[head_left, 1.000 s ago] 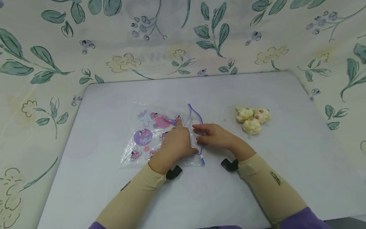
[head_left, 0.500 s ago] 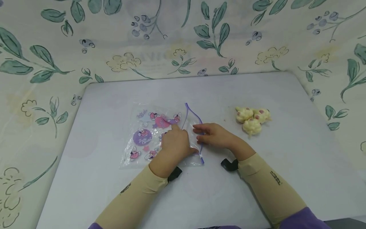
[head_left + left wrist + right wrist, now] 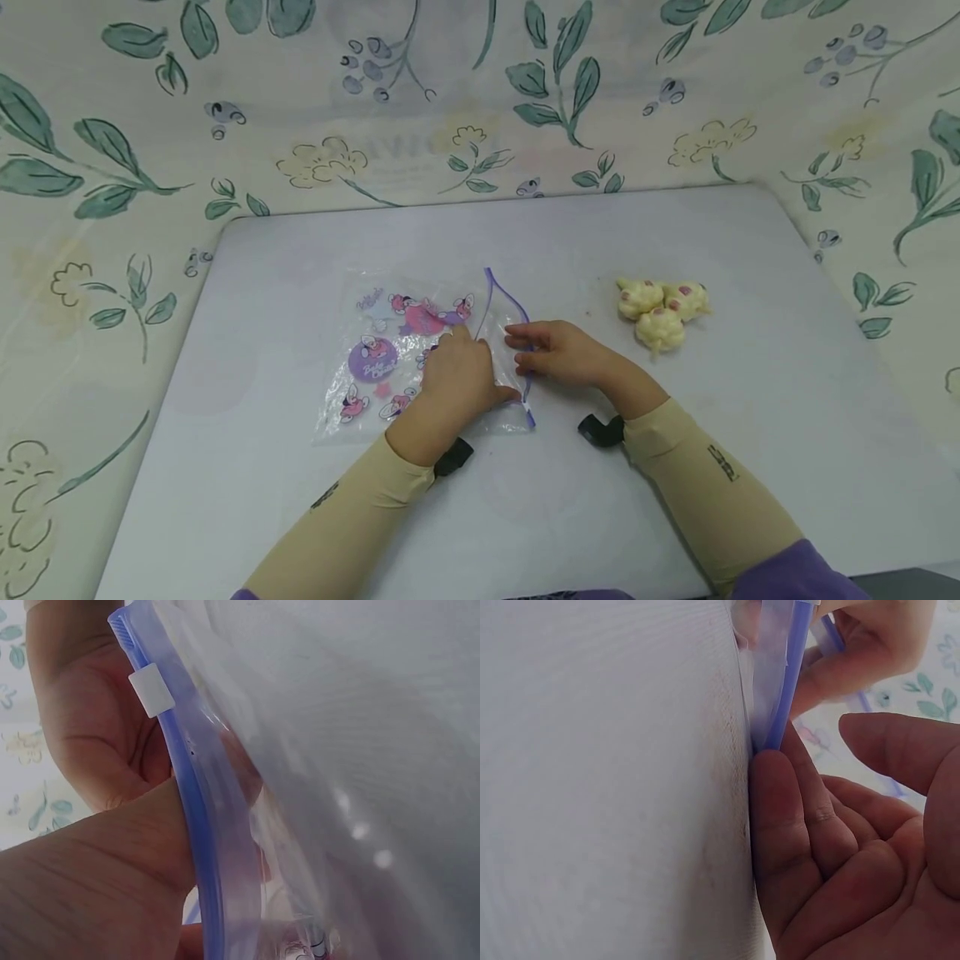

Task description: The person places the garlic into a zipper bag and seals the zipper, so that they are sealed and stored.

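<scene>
A clear plastic slider bag [image 3: 375,400] with pink and purple cartoon prints lies flat on the white table. Its purple-blue zip edge [image 3: 196,825] is parted at the right side, and a white slider [image 3: 151,690] sits near one end. My left hand [image 3: 459,375] rests over the bag's mouth, thumb stretched toward the slider end and index finger spread away from it; its other fingers are mostly hidden. The right hand [image 3: 558,357] touches the mouth's right edge with extended fingertips [image 3: 776,780], its thumb apart from them.
Several pale yellow, knobbly pieces with pinkish spots [image 3: 660,317] sit together right of the bag. The white table [image 3: 315,533] meets a leaf-patterned cloth [image 3: 420,108] along its far and left edges.
My left index finger has drawn back toward me and bent slightly. The bag's upper lip has shifted a little left, widening the mouth. My right hand has stayed nearly still.
</scene>
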Action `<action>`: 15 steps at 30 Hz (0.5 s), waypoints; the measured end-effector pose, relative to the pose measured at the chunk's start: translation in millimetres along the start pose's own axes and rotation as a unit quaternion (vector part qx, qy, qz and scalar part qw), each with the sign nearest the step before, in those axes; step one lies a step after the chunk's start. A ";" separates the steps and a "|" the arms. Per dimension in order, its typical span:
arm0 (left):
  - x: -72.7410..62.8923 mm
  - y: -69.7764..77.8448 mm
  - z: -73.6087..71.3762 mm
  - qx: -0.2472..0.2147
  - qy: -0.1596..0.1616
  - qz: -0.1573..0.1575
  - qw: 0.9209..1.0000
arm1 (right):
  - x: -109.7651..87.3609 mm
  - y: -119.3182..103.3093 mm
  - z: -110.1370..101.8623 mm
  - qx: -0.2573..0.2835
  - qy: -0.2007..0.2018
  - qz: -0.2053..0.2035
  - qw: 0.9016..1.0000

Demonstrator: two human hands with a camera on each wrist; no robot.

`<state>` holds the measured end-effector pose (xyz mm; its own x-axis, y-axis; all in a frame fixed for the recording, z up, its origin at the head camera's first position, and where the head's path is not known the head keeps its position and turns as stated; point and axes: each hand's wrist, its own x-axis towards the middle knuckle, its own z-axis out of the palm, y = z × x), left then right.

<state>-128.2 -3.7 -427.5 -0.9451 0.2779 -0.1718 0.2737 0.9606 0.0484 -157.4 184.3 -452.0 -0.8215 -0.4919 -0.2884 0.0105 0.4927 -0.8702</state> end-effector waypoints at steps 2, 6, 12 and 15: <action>0.1 -0.2 0.1 0.000 0.000 0.002 1.000 | 0.3 0.0 0.1 0.003 0.002 0.002 1.000; 1.3 -0.9 1.3 -0.003 -0.003 0.000 1.000 | 2.3 1.3 0.7 0.009 0.002 0.009 1.000; 1.4 -0.7 2.0 -0.011 -0.004 -0.003 1.000 | 3.6 3.9 0.3 0.008 0.003 0.007 1.000; 0.6 -0.8 1.0 -0.012 -0.004 -0.003 1.000 | 3.7 4.7 0.3 0.005 0.003 0.002 1.000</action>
<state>-128.8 -4.3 -428.7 -0.9452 0.2722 -0.1805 0.2636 0.9621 0.0701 -160.2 184.5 -457.3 -0.8248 -0.4855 -0.2897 0.0198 0.4874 -0.8730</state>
